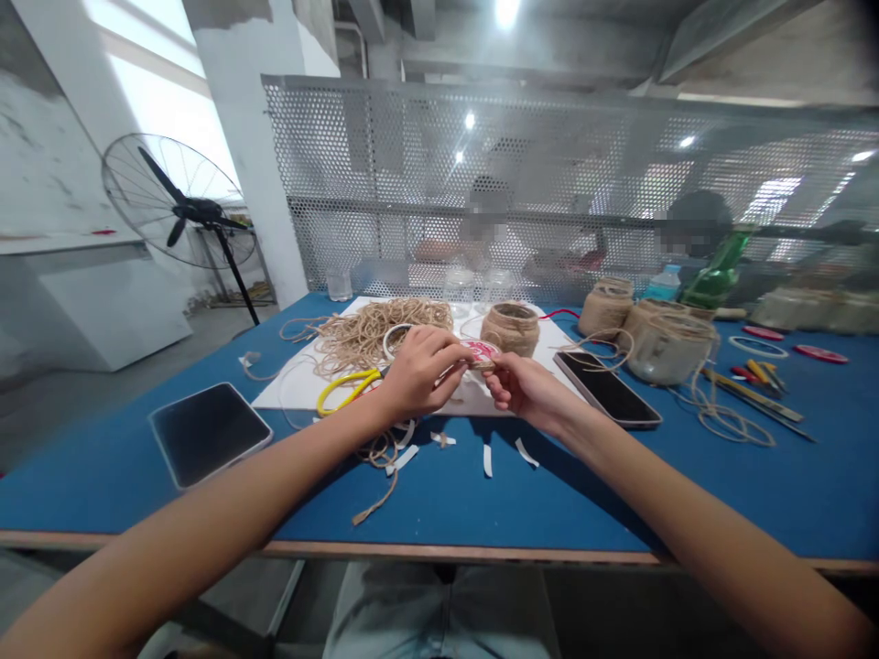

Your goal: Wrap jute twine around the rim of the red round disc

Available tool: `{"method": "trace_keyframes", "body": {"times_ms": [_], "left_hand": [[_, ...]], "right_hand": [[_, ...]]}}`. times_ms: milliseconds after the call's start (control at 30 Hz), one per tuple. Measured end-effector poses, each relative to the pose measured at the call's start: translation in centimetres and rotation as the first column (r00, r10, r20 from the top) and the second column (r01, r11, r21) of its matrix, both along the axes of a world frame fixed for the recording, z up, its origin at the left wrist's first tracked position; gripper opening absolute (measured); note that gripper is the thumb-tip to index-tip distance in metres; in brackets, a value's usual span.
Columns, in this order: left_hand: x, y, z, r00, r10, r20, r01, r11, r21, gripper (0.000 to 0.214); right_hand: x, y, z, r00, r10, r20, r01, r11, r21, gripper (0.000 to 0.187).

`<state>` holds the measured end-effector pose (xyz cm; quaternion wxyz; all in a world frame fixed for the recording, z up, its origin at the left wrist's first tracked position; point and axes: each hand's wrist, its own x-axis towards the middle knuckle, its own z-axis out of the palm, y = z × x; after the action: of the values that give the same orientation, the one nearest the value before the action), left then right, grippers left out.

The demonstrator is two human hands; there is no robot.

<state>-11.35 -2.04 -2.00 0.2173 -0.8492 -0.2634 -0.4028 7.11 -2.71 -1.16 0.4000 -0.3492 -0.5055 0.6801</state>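
1. Your red-and-white disc [481, 350] could slip or twist, since only your fingertips appear to bear it, at its two edges
2. If you pull unevenly, one hand against the other, the disc might tilt or bend, though how stiff it is cannot be told from here
3. Loose loops from the twine heap [374, 331] lie near your left arm, so a sideways sweep could snag them and drag the yellow-handled tool [344, 392] along
4. A careless push forward might knock the twine-wrapped jar [509, 334], which stands just beyond the disc
5. Your left hand [429, 366] is palm down, fingers bent and nearly closed, grasping the disc's left edge; the thumb's exact contact is hidden
6. Your right hand [520, 386] pinches the right edge between thumb and forefinger, the other fingers curled loosely beneath
7. The disc sits between your two hands, seemingly lifted above the white sheet [287, 392], with paper strips [487, 460] on the blue tabletop [439, 513] nearer you
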Motion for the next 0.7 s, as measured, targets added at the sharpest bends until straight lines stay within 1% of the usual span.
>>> {"method": "trace_keyframes", "body": {"times_ms": [200,300,467,600,700], "left_hand": [[-0.02,0.24,0.18,0.999,-0.04,-0.03,0.041,0.998,0.04,0.022],[0.07,0.28,0.19,0.999,-0.045,-0.014,0.045,0.999,0.031,0.019],[0.06,0.48,0.13,0.999,-0.051,-0.019,0.052,0.999,0.01,0.022],[0.01,0.48,0.24,0.998,-0.06,-0.025,0.06,0.998,-0.001,0.023],[-0.05,0.29,0.48,0.998,-0.056,-0.035,0.057,0.998,0.027,0.018]], "right_hand": [[0.38,0.31,-0.16,0.999,-0.002,0.04,-0.001,0.998,0.06,0.023],[0.55,0.46,-0.19,0.998,-0.005,0.06,-0.001,0.996,0.093,0.022],[0.7,0.61,-0.14,0.997,0.02,0.076,-0.032,0.987,0.16,0.023],[0.77,0.6,-0.05,0.997,0.038,0.064,-0.049,0.985,0.166,0.024],[0.85,0.58,0.0,0.998,0.053,0.043,-0.058,0.987,0.151,0.023]]}}
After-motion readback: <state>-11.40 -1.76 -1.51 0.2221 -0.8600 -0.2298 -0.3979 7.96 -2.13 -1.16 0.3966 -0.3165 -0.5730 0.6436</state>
